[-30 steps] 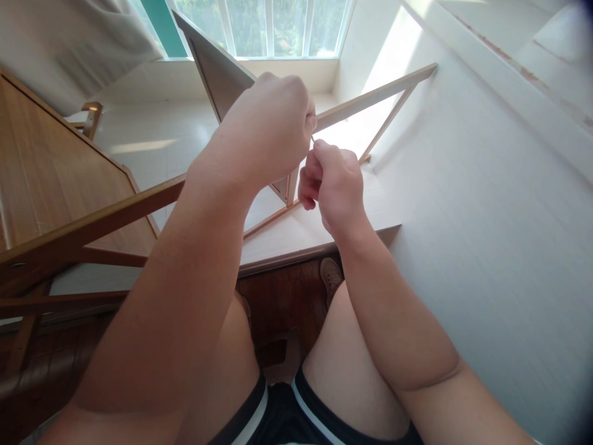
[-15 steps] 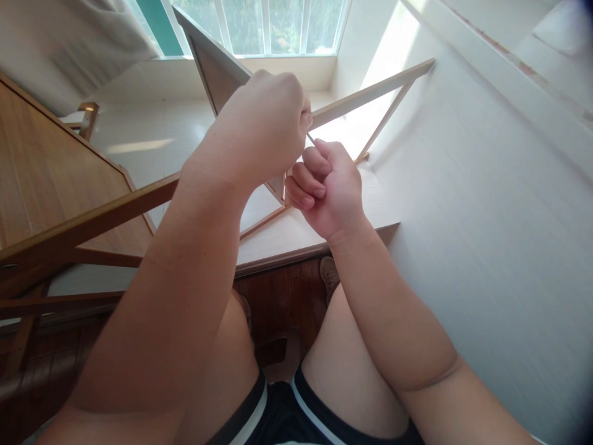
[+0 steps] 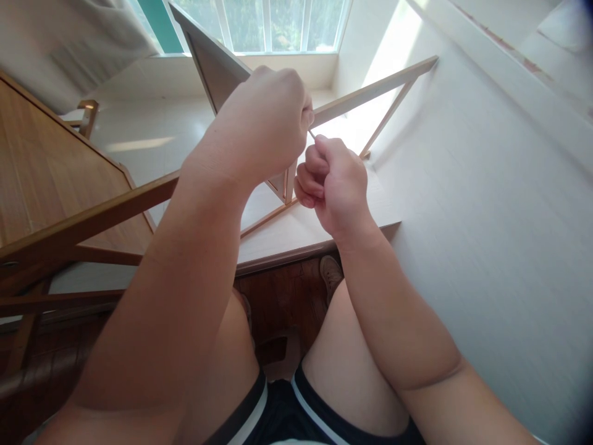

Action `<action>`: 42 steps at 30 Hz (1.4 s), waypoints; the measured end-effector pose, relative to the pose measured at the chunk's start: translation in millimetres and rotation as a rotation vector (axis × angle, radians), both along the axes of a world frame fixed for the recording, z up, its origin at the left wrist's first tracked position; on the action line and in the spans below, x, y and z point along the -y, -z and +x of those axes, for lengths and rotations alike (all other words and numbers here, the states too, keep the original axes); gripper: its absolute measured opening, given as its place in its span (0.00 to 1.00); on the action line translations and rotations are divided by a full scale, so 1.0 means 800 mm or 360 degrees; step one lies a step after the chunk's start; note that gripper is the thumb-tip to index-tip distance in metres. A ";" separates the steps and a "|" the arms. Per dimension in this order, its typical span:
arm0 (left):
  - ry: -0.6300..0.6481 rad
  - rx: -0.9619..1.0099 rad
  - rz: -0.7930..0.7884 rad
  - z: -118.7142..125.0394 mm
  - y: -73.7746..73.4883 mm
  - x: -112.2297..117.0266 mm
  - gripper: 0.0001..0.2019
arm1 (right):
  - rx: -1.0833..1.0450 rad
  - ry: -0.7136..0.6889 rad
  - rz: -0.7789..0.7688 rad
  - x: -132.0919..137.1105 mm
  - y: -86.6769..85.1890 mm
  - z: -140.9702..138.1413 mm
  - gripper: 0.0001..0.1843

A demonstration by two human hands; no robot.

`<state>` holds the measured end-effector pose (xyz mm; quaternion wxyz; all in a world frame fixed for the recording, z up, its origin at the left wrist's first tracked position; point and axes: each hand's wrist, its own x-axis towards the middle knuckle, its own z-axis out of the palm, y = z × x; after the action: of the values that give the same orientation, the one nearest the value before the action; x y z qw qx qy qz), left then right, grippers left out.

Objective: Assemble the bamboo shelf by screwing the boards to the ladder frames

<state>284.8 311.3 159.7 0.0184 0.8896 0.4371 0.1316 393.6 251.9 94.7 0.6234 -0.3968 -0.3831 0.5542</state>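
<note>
My left hand (image 3: 264, 127) is closed in a fist around the joint of a light wooden frame (image 3: 375, 89), where a long rail meets a flat panel (image 3: 213, 68). My right hand (image 3: 331, 185) is curled shut just below and to the right of it, pinching a thin metal tool (image 3: 312, 134) whose tip pokes up between the two hands. What the tool touches is hidden behind my left fist. Both forearms reach forward over my bare knees.
A raised white platform (image 3: 296, 238) lies under the frame, with dark wood floor (image 3: 282, 296) and my shoe (image 3: 330, 272) below it. A brown wooden panel (image 3: 50, 179) and rails stand at the left. A white wall (image 3: 486, 216) fills the right; a window (image 3: 269, 25) is ahead.
My right hand turned its fingers outward half a second ago, then rolled back up toward my left fist. My left hand and the frame barely moved.
</note>
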 end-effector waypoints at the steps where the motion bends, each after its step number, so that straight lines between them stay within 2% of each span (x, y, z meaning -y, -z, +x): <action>1: 0.0006 0.0003 0.0009 0.000 0.000 0.000 0.11 | 0.0098 0.0032 0.0023 0.000 0.001 0.001 0.24; 7: 0.0050 0.0044 0.0008 -0.005 0.004 -0.002 0.12 | 0.1016 0.0230 0.0238 -0.005 0.010 0.016 0.27; 9: 0.0070 0.0049 0.0018 -0.005 0.005 -0.003 0.12 | 0.1179 0.0268 0.0321 -0.006 0.011 0.019 0.28; 11: 0.0087 0.0027 0.0002 -0.005 0.004 -0.003 0.11 | 0.1203 0.0262 0.0342 -0.006 0.012 0.018 0.28; 14: 0.0082 0.0006 -0.0006 -0.005 0.002 -0.002 0.11 | 0.1003 0.0208 0.0237 -0.004 0.010 0.012 0.27; 20: 0.0071 0.0036 -0.0026 -0.003 0.002 -0.002 0.15 | 0.0247 0.0052 0.0017 -0.001 -0.003 0.006 0.23; 27: 0.0000 0.0058 -0.0039 -0.001 0.001 -0.001 0.15 | -0.0327 -0.0227 -0.0260 0.000 -0.011 0.007 0.25; 34: 0.0006 0.0037 -0.0033 -0.001 0.001 -0.001 0.14 | -0.0823 -0.0431 -0.0343 -0.001 -0.011 0.005 0.26; 42: 0.0030 0.0048 -0.0013 -0.001 0.001 -0.001 0.12 | -0.1249 -0.0531 -0.0406 0.003 -0.012 0.005 0.28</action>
<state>284.1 312.4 159.3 0.0300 0.8915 0.4288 0.1430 397.8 249.3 104.7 0.5695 -0.1630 -0.1049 0.7988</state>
